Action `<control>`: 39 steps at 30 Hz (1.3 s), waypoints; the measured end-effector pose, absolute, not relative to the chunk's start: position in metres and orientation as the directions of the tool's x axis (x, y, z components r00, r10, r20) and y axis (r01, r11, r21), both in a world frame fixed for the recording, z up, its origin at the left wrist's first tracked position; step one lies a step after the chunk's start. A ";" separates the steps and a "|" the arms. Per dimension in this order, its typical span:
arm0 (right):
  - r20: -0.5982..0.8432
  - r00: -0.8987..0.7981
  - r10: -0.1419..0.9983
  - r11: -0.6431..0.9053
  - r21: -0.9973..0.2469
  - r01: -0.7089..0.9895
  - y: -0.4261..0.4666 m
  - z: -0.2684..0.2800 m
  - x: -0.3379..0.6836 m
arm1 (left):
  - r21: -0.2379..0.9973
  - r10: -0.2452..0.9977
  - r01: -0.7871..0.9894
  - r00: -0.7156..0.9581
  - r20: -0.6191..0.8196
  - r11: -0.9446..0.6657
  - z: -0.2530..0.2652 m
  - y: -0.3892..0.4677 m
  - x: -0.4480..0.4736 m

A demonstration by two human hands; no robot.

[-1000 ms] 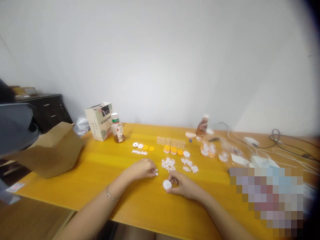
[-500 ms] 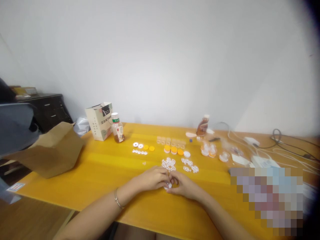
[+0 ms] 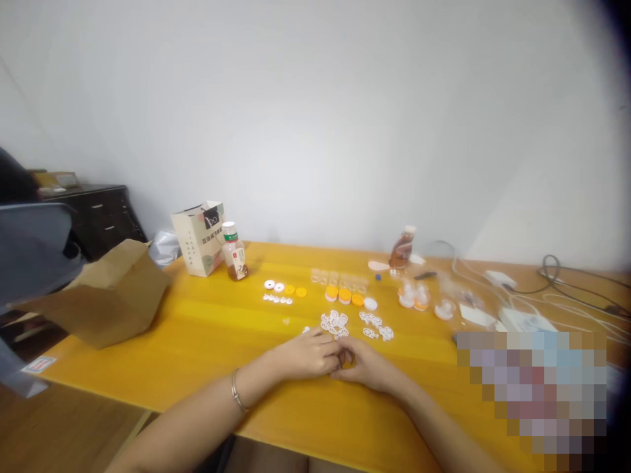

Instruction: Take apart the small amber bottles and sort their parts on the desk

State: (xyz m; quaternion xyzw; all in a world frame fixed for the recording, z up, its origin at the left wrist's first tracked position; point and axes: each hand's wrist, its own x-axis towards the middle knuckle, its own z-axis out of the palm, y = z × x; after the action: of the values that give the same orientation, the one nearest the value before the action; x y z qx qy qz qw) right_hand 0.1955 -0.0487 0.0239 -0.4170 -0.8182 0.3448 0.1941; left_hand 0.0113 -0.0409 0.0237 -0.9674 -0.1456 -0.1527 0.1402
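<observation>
My left hand [image 3: 315, 355] and my right hand [image 3: 363, 364] meet above the near part of the wooden table, fingers curled together. Whatever lies between the fingertips is hidden by the left hand's knuckles. Just past them lies a cluster of white openwork plastic pieces [image 3: 334, 322], with a smaller group of the same pieces [image 3: 378, 326] to its right. A small white bit [image 3: 306, 330] peeks out beyond my left hand. Farther back stand a row of orange and white round caps [image 3: 344, 297] and several clear cups [image 3: 333, 278].
On the left are white and yellow discs [image 3: 279, 288], small white parts [image 3: 277, 299], a drink bottle [image 3: 233, 253], a paper bag [image 3: 198, 240] and a brown cardboard box [image 3: 118, 289]. Rightward sit a brown bottle [image 3: 402, 248], clear plastic parts [image 3: 413, 294] and cables [image 3: 566, 302].
My left hand has turned over the white piece that showed between the fingertips, so that piece is out of sight. A small white bit now shows beyond the left hand.
</observation>
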 end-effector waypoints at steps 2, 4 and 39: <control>0.038 -0.575 0.817 0.418 -0.727 0.545 -0.049 0.023 0.195 | -0.257 0.223 0.319 0.913 0.343 -0.912 0.024 -0.040 0.011; 0.052 -0.580 0.813 0.429 -0.726 0.537 -0.049 0.022 0.195 | -0.255 0.227 0.326 0.909 0.351 -0.910 0.024 -0.040 0.012; -0.035 -0.548 0.836 0.349 -0.737 0.579 -0.051 0.029 0.197 | -0.359 0.454 0.525 0.850 0.265 -0.772 0.036 -0.020 -0.025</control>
State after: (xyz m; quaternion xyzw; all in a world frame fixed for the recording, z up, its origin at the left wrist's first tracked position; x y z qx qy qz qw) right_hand 0.1969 -0.0507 0.0286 -0.4410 -0.8018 0.3623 0.1773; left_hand -0.0253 -0.0199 0.0363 -0.9377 -0.2610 -0.0819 0.2143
